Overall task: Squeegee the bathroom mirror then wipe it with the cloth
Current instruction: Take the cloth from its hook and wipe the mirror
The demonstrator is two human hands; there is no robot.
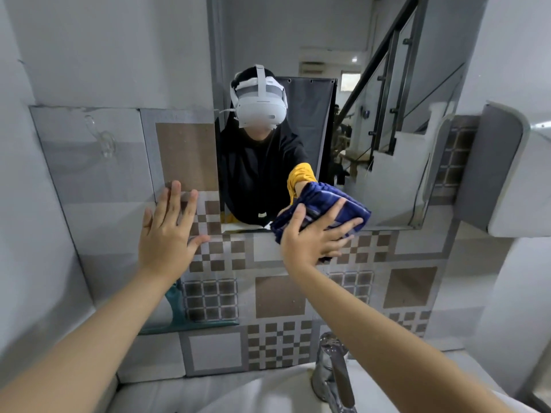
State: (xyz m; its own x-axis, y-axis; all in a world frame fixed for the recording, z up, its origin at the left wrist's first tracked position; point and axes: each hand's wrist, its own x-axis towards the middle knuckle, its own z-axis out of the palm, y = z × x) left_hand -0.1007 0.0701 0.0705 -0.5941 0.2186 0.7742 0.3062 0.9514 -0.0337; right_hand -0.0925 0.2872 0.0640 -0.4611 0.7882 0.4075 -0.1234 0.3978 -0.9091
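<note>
The mirror [387, 174] hangs on the tiled wall and reflects a person in dark clothes with a white headset. My right hand [313, 236] presses a folded dark blue cloth [322, 201] flat against the mirror's lower edge, fingers spread over it. My left hand [168, 234] rests open and flat on the tiles to the left of the mirror, holding nothing. A teal squeegee [182, 317] leans against the wall below my left forearm, its blade down and its handle partly hidden by the arm.
A chrome faucet [332, 374] stands over the white sink [253, 394] at the bottom. A clear suction hook [104, 138] sticks to the wall at upper left. A white and grey wall unit [512, 171] juts out at the right.
</note>
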